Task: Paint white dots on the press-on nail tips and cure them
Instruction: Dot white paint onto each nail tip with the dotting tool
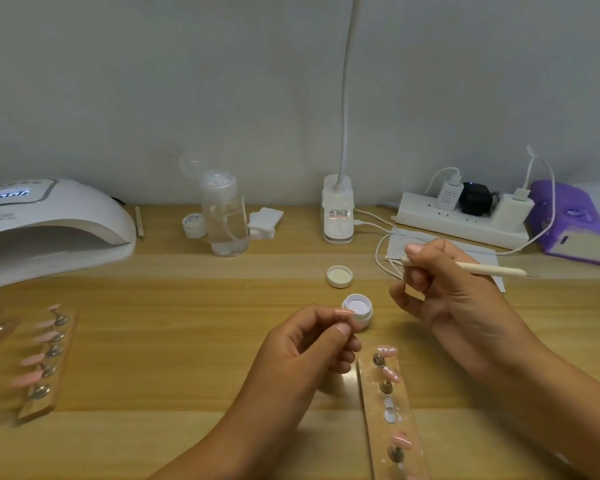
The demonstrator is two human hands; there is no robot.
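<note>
The right hand (444, 292) grips a white dotting tool (492, 270) above the worktop (187, 306); the left hand (312, 344) is curled, thumb and forefinger pinched beside the open paint pot (361, 306), though I cannot tell what they hold. Dotted nail tips (392, 374) sit on a clear strip (378, 427) between the forearms, with the curing lamp (49, 223) far left

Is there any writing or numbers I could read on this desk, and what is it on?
Nail lamp display: lit digits, perhaps "000", blurred; brand line beneath unreadable.
Small jar lid: script writing, too small to read.
Desk lamp base: red-printed label, unreadable.
White charger: fine print, unreadable.
</note>
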